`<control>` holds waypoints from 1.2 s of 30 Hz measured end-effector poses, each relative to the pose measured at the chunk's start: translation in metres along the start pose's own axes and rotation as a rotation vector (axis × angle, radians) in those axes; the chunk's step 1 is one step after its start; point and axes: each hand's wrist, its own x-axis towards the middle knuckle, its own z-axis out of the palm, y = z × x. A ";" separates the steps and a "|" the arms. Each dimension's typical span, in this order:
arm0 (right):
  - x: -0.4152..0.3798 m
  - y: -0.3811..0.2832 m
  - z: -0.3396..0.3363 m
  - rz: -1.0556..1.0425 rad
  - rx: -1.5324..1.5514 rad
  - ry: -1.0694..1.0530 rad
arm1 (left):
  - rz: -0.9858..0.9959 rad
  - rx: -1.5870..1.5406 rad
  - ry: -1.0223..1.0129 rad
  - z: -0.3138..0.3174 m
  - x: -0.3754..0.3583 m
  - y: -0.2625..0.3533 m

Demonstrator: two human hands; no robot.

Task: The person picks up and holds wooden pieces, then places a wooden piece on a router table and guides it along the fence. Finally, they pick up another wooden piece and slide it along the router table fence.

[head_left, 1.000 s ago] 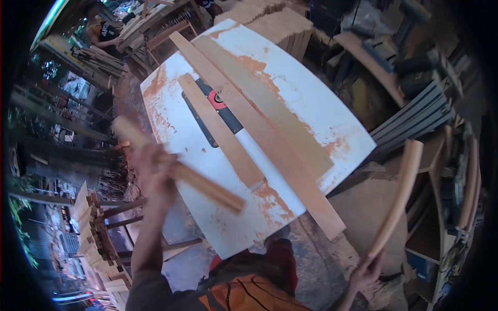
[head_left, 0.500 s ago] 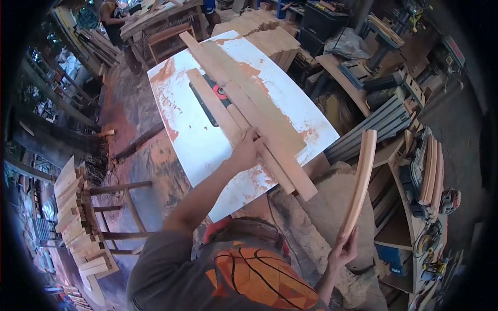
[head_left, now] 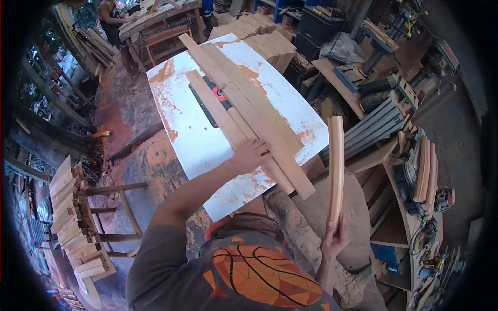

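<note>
My left hand (head_left: 250,155) lies across narrow wooden strips on a white tabletop (head_left: 207,194), its fingers curled over a wooden strip (head_left: 275,173) beside a long board. My right hand (head_left: 336,238) holds the lower end of a curved wooden rail (head_left: 336,171), which points upward, clear of the table. The long straight board (head_left: 244,109) runs diagonally over the tabletop. To its left lies a shorter board (head_left: 210,98). Between them shows a red ring (head_left: 218,93) set in a dark plate. Reddish sawdust is scattered over the white surface.
Stacked wood pieces (head_left: 275,49) stand behind the table. On the right are a shelf with curved rails (head_left: 425,171) and power tools. A wooden rack of cut pieces (head_left: 78,217) stands on the left. Another person (head_left: 111,26) is at a far bench.
The curved rail in my right hand has swung left and stands more upright. My left hand has shifted slightly down and its fingers lie flatter over the strips.
</note>
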 end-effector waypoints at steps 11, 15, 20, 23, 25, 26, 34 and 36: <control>-0.003 0.006 0.005 0.083 0.086 -0.016 | 0.128 0.034 -0.059 -0.005 0.005 0.015; -0.018 0.017 0.004 0.206 0.058 0.022 | 0.204 -0.103 -0.086 0.014 0.008 0.017; -0.025 0.010 -0.005 0.175 -0.031 0.079 | 0.201 -0.028 -0.080 0.003 0.018 0.024; -0.034 0.014 -0.010 0.195 0.069 0.149 | 0.187 -0.074 -0.135 0.002 0.019 0.029; -0.039 0.014 -0.011 0.230 0.088 0.197 | 0.237 -0.071 -0.135 0.002 0.020 0.026; -0.041 0.015 -0.012 0.236 0.087 0.214 | 0.262 -0.063 -0.128 0.000 0.023 0.027; -0.062 0.020 -0.022 0.307 0.162 0.202 | 0.242 -0.137 -0.109 -0.015 0.027 0.043; -0.063 0.016 -0.024 0.308 0.163 0.209 | 0.238 -0.130 -0.115 -0.010 0.023 0.044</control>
